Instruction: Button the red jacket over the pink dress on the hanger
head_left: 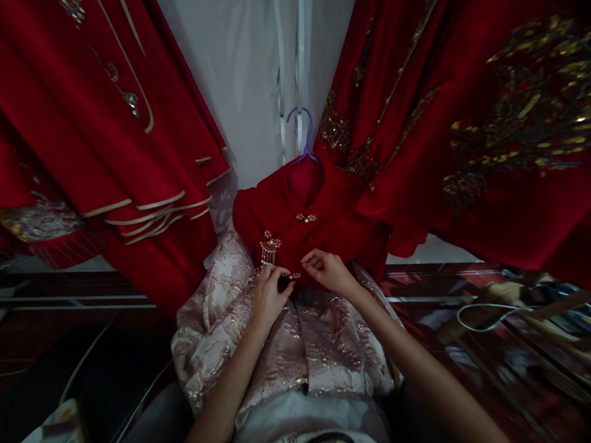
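Light was dim, with deep shadow at lower left. Gold sequins [539, 126] glinted. Outer edges looked stretched and blurred.

red bodice [343, 194]: matt cloth. above bodice, purple hanger [308, 142]: smooth, plastic-looking. below bodice, pale brocade [276, 364]: metallic sheen, crinkled. right of bodice, sequin embroidery [544, 119]: glossy, rough.

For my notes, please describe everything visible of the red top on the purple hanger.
The red top looks like plain cloth, with a rounded neckline, a jewelled ornament below it and a fringed ornament lower. Creased, it spreads from the purple hanger to pale, shiny fabric. The left hand is at a third ornament; whether the right hand touches is unclear.
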`<action>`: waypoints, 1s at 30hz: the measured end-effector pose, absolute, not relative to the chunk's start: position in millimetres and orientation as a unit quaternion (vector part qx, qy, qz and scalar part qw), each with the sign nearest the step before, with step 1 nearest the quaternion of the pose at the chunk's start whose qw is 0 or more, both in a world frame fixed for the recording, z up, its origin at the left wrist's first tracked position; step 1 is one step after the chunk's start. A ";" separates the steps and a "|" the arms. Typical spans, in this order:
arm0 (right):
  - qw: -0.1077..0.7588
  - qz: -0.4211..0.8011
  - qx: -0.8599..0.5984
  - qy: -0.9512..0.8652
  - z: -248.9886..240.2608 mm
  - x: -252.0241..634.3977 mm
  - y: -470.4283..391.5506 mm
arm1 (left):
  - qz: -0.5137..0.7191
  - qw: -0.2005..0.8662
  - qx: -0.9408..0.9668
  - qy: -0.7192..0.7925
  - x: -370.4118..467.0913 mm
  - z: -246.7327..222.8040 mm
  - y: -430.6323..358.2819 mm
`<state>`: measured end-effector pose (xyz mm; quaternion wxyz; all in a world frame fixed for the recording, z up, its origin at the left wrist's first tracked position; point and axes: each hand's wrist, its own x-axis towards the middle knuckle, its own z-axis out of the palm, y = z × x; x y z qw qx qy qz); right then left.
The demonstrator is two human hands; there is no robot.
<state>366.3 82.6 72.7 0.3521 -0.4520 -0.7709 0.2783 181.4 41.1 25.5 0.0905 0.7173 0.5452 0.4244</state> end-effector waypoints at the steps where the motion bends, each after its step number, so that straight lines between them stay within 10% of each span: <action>1: 0.345 0.296 -0.441 -0.773 67.0 363.3 82.9 | 0.418 0.078 0.722 0.546 181.9 24.8 41.1; 30: 0.361 0.380 -0.436 -0.732 31.7 348.6 84.7 | 0.378 0.086 0.773 0.503 177.5 16.8 44.2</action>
